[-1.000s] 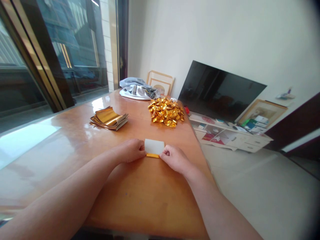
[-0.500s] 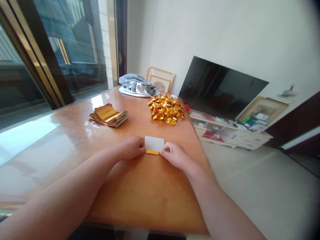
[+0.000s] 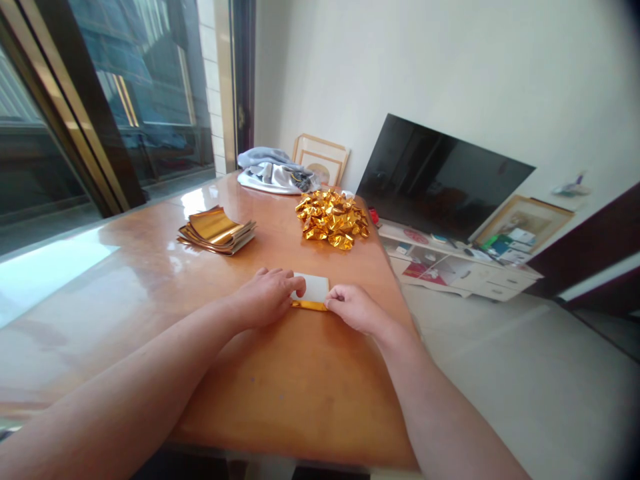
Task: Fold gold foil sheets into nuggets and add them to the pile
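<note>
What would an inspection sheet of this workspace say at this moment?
Surface: glossy wooden table, reflecting window light.
Job's things: white card with gold foil strip along its near edge; stack of gold foil sheets; crumpled gold foil heap.
Clutter: grey-and-white clothing bundle at the table's far end.
Hands: left hand on the card's left side; right hand at its right edge.
Cables: nothing seen.
Surroundings: window, leaning television, picture frame, white cabinet.

Tabletop (image 3: 295, 393): glossy varnished wood; flat foil stack (image 3: 216, 231) and crumpled foil heap (image 3: 331, 219): shiny gold metallic, the heap sharply creased; white card (image 3: 314, 287): smooth, matt; foil strip (image 3: 309, 305): shiny gold; cloth bundle (image 3: 277, 172): soft, grey and white; TV screen (image 3: 440, 175): glossy black.
</note>
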Motion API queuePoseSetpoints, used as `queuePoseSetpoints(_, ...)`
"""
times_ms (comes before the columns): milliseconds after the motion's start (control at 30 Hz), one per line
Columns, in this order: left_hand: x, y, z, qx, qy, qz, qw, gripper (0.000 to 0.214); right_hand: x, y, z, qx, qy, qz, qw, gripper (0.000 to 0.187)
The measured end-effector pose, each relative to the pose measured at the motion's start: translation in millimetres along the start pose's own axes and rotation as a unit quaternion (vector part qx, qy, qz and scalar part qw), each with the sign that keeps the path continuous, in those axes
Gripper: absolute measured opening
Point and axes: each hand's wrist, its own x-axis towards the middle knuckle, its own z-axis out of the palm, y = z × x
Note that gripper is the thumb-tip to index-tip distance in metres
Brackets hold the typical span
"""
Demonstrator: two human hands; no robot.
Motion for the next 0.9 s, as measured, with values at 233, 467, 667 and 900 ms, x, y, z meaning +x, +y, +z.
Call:
queuePoseSetpoints(233,-1,2,-2.9,-0.012,-0.016,0.035,0.999,0.020,1,3,0,0.002,-0.004,0.008,1.000,0.013)
queuePoseSetpoints(467,-1,6,-2.4,-0.003,-0.016,0.048,0.999,0.028,0,7,2,-0.031,0.009,-0.012,0.999,0.011)
queuePoseSetpoints(667,-2,8,-1.2,0.039,-0.003,0.078,0.996,0.020,-4,6,3,-0.097,0.048,-0.059,0.992,0.007)
queuePoseSetpoints(900,-3,9,-3.0,0.043,-0.014,0.114,0.992,0.024,-9,-1,4,-0.137,0.073,-0.080,0.985,0.009)
